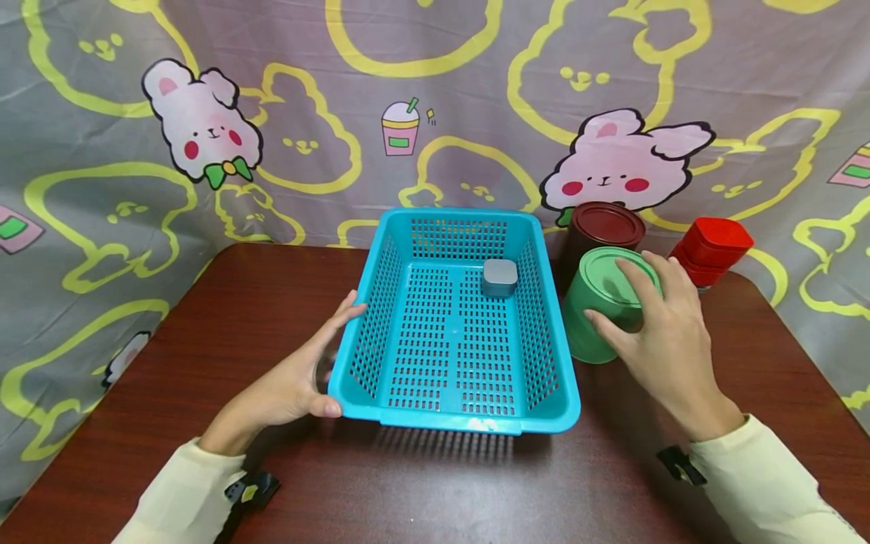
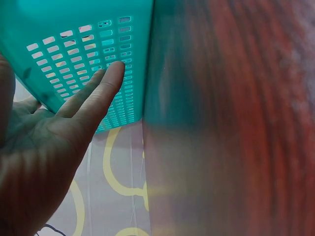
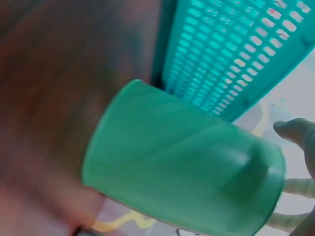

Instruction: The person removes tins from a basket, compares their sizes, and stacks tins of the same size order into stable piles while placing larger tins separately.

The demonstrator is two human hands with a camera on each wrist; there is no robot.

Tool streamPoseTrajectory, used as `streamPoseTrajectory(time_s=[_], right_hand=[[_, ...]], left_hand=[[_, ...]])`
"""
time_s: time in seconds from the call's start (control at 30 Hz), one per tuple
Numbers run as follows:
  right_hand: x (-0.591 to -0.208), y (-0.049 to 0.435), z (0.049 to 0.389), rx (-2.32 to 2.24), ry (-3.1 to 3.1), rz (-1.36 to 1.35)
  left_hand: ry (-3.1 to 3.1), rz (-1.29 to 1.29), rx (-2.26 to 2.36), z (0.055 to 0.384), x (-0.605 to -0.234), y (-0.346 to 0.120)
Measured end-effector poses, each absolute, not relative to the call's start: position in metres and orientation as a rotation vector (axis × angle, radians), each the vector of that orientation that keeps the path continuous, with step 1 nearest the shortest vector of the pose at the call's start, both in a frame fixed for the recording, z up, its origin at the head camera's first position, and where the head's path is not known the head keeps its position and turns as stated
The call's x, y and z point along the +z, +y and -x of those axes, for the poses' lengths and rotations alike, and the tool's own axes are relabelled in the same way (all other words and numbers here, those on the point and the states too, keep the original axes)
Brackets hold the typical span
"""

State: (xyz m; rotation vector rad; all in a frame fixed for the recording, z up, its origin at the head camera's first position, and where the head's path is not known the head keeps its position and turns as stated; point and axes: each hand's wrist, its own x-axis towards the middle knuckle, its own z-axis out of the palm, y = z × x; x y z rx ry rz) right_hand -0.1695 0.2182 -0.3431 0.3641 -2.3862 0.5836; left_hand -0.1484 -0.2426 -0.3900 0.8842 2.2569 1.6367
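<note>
A turquoise perforated plastic basket (image 1: 451, 423) stands mid-table, with a small silver-grey box (image 1: 500, 277) in its far right corner. My left hand (image 1: 285, 385) is at its near left corner, thumb by the front corner. In the left wrist view, the extended fingers (image 2: 98, 101) lie along the basket's outer wall (image 2: 140, 29). Right of the basket is an upright green cylindrical canister (image 1: 591, 325). Over its lid my right hand (image 1: 669, 340) spreads thumb and fingers. The right wrist view shows the thumb (image 3: 295, 130) apart from the canister; whether the other fingers touch it is unclear.
Behind the green canister stands a dark red-brown canister (image 1: 607, 225). A red stacked-looking container (image 1: 714, 245) sits at the back right. The dark wooden table (image 1: 435, 491) ends at a patterned curtain (image 1: 469, 98) behind it.
</note>
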Motion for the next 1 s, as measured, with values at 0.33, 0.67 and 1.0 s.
streamPoseTrajectory(time_s=[0.33, 0.67, 1.0], right_hand=[[-0.312, 0.200, 0.163, 0.605, -2.403, -0.420], [-0.273, 0.172, 0.168, 0.768, -2.480, -0.509], [-0.254, 0.138, 0.182, 0.957, -2.642, -0.574]], left_hand=[[2.241, -0.893, 1.643, 0.149, -0.389, -0.242], [2.258, -0.894, 1.633, 0.149, -0.389, -0.243], [2.253, -0.894, 1.636, 0.149, -0.390, -0.244]])
